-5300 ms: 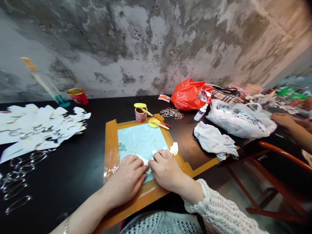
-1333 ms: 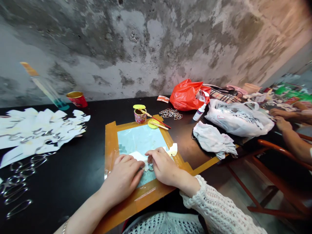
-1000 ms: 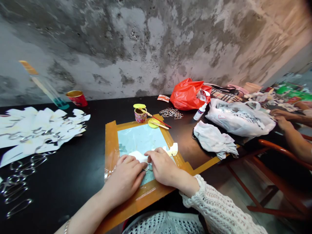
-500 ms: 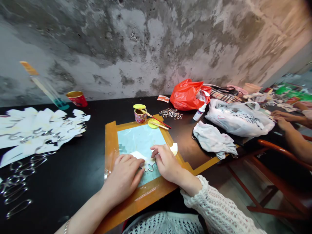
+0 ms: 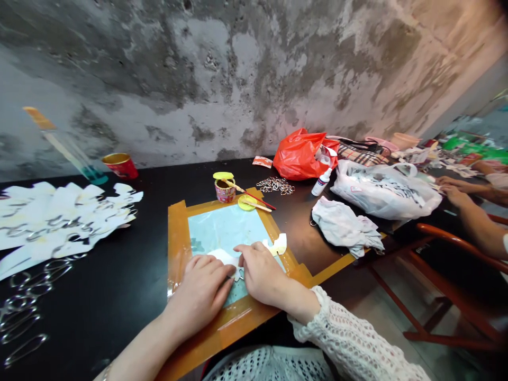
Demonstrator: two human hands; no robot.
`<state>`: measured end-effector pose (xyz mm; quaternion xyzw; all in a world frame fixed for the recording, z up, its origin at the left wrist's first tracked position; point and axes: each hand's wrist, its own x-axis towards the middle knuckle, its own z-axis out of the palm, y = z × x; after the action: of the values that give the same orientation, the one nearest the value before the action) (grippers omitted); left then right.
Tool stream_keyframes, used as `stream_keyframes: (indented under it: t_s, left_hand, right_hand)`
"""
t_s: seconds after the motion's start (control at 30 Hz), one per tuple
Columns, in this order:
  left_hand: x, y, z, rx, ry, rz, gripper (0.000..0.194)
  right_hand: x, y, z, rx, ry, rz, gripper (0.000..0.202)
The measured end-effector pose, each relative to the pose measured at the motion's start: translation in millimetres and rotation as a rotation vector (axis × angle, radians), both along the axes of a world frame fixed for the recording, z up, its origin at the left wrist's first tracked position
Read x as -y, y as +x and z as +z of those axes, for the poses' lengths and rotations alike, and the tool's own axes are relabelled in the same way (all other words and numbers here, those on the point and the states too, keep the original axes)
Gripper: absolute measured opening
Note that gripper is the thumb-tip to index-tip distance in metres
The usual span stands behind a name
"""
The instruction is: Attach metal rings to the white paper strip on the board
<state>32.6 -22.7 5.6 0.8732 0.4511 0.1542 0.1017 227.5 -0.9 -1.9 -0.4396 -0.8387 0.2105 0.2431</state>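
Note:
A white cut-out piece (image 5: 224, 256) with a small metal ring at its lower edge lies on the light blue sheet (image 5: 214, 225), which brown tape frames. My left hand (image 5: 206, 286) rests on the left part of the piece, its fingers close together and pressing it down. From the right, my right hand (image 5: 262, 272) touches the piece near the ring with bent fingers; the fingertips and the ring are partly hidden. Another white and yellowish piece (image 5: 279, 245) lies just beyond my right hand.
An open glue tin (image 5: 225, 191) and brushes stand behind the sheet. White pieces (image 5: 51, 214) and metal loops (image 5: 26, 317) lie left. Right are a red bag (image 5: 299, 154), bottle (image 5: 321, 182), cloth (image 5: 345, 222), white bag (image 5: 384, 193) and another person's hands.
My right hand has shifted slightly left over the piece and covers more of the ring. More of the second white piece shows beyond it. The whole view has shifted slightly.

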Motion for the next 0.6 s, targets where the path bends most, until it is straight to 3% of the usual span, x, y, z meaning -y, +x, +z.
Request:
stream_keyframes:
  t_s: [0.13, 0.23, 0.6]
  left_hand:
    - [-0.5, 0.6, -0.8, -0.018, 0.016, -0.009, 0.021]
    - [-0.3, 0.7, -0.8, -0.034, 0.018, -0.01, 0.021]
    - [-0.1, 5.2, 0.4, -0.138, 0.105, -0.055, 0.026]
  right_hand:
    - [-0.7, 4.3, -3.9, -0.192, 0.021, -0.056, 0.043]
    - [-0.1, 5.4, -3.6, -0.213, 0.029, -0.052, 0.041]
    - [-0.9, -9.0, 2.9, 0.165, 0.065, 0.081, 0.04]
